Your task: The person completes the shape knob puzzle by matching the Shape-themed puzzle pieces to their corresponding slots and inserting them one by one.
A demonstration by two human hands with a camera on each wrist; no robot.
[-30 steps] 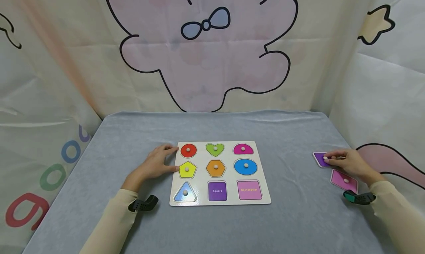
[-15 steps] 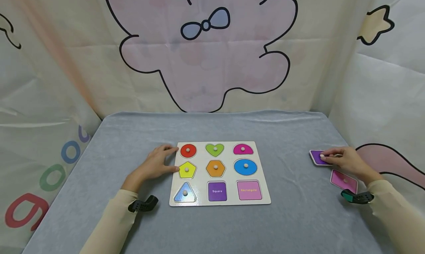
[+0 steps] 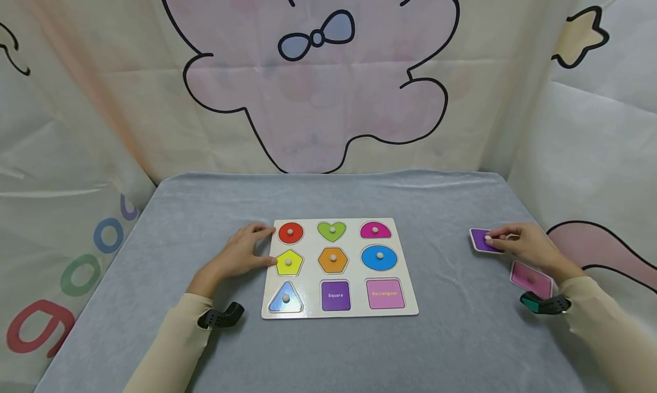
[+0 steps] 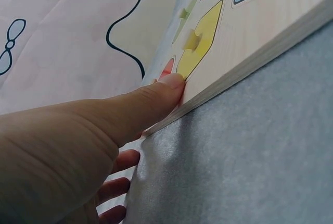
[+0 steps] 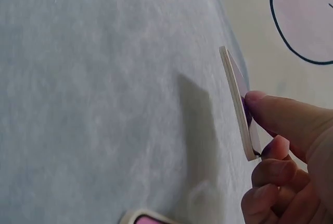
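Observation:
A white puzzle board (image 3: 310, 268) lies on the cloth, with knobbed shapes in its upper rows and a blue triangle at bottom left. My left hand (image 3: 241, 256) rests at its left edge, the thumb (image 4: 169, 81) pressing on top beside the yellow pentagon (image 4: 200, 41). At the right, my right hand (image 3: 526, 246) pinches the small knob of a purple square puzzle piece (image 3: 478, 239). In the right wrist view the piece (image 5: 240, 107) is raised off the cloth, edge-on, its shadow beneath. The bottom-row recesses printed Square (image 3: 336, 296) and Rectangular (image 3: 385, 294) hold no pieces.
A pink rectangular piece (image 3: 531, 279) with a knob lies on the grey cloth (image 3: 436, 336), just below the right hand and partly behind its wrist strap (image 3: 545, 304). Printed curtains (image 3: 318, 113) stand close behind the table and at both sides.
My right hand has moved left and slightly away from me, carrying the purple square piece, which has come up off the cloth. The left hand and the board have stayed in place.

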